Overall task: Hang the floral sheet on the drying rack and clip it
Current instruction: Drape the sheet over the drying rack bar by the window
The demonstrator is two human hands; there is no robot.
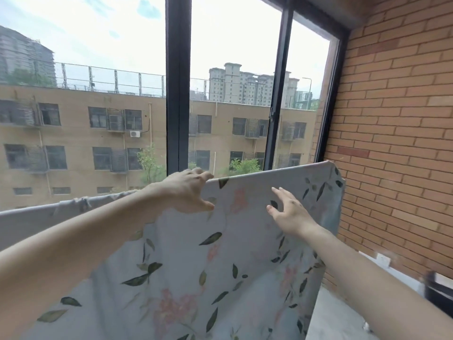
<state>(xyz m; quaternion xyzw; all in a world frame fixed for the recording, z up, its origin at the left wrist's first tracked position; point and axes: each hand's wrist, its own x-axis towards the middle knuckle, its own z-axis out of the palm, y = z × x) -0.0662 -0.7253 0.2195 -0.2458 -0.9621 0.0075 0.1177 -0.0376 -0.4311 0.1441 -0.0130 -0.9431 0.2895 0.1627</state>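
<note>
The floral sheet (247,231), pale blue with dark leaves and pink flowers, hangs draped over a high line or bar that the cloth hides. Its top fold runs from the lower left up to a corner near the brick wall. My left hand (188,192) is at the top fold, fingers over the edge and thumb on the near face of the cloth. My right hand (288,212) hovers in front of the sheet with fingers spread and straight, holding nothing. The drying rack itself and any clips are out of sight.
A large window with dark frames (178,82) stands right behind the sheet. A brick wall (397,123) closes the right side. A white ledge (343,312) and a dark object (438,290) lie at the lower right.
</note>
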